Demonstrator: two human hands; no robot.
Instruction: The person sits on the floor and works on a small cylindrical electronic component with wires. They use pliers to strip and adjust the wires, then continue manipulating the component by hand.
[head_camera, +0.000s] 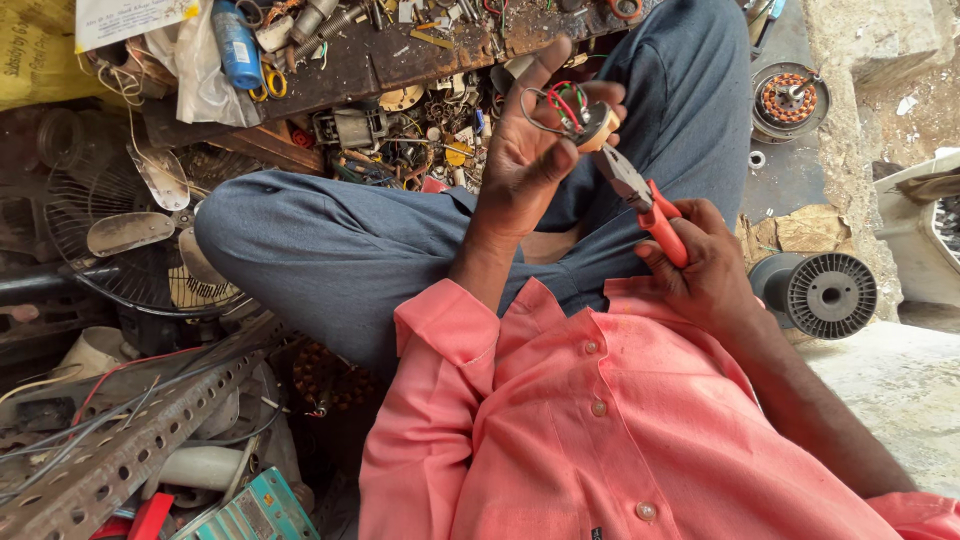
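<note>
I am sitting with my legs (340, 250) in blue-grey trousers folded across the middle of the view, my salmon shirt (600, 430) filling the lower part. To my left a fan cage (130, 240) with metal blades is lying among scrap, and a perforated metal angle bar (120, 450) is slanting across the corner below it. To my right an empty grey wire spool (825, 293) is resting on the floor, and farther off a round motor stator (790, 98) is lying with its copper windings showing. My left hand (525, 165) is curling shut around a small round component (592, 125) with red, green and black wires, holding it up above my knee. My right hand (705, 270) is gripping red-handled pliers (645, 200), whose tips are touching the component's lower edge.
</note>
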